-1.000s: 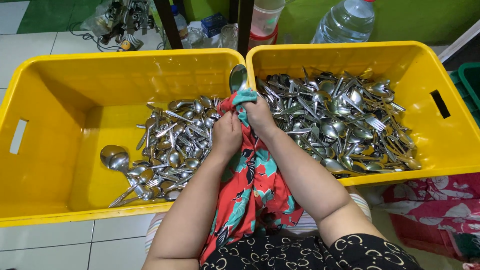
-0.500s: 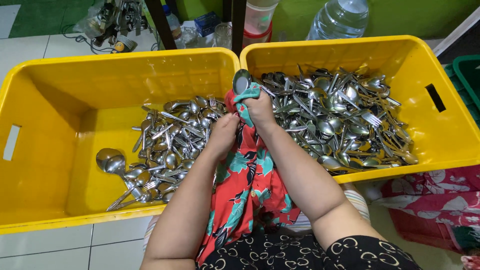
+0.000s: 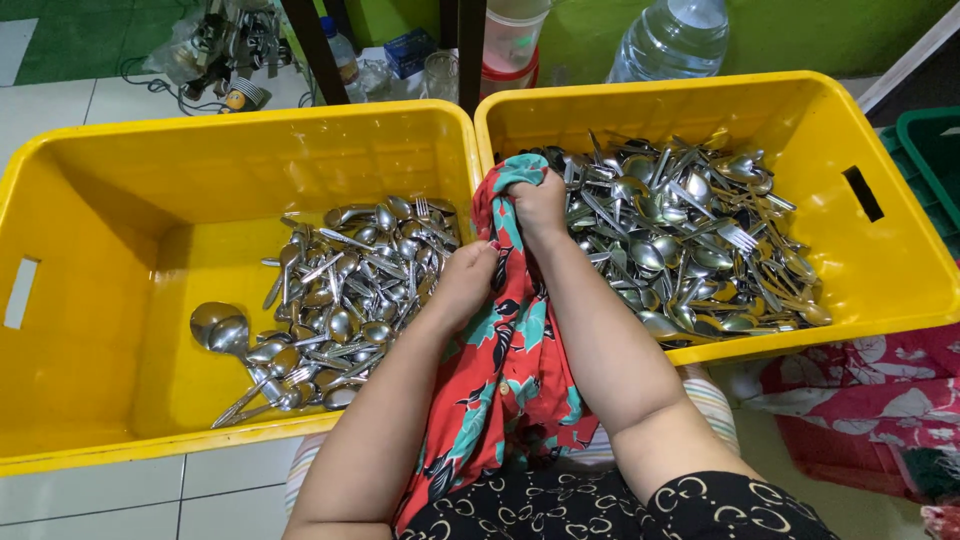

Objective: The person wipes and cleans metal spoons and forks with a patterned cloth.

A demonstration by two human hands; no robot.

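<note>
Both hands clamp the red cloth [image 3: 510,340] between two yellow bins: right hand [image 3: 540,200] bunched over the right bin [image 3: 900,270] cutlery [image 3: 690,240], left hand [image 3: 468,285] beside the left bin [image 3: 90,200] spoons [image 3: 345,290]. Water bottle [image 3: 668,40] behind.

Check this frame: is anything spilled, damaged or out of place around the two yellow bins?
Nothing stands out. Cutlery lies inside the left bin and right bin, none on the floor. Both hands, left and right, grip the red floral cloth between them.
</note>
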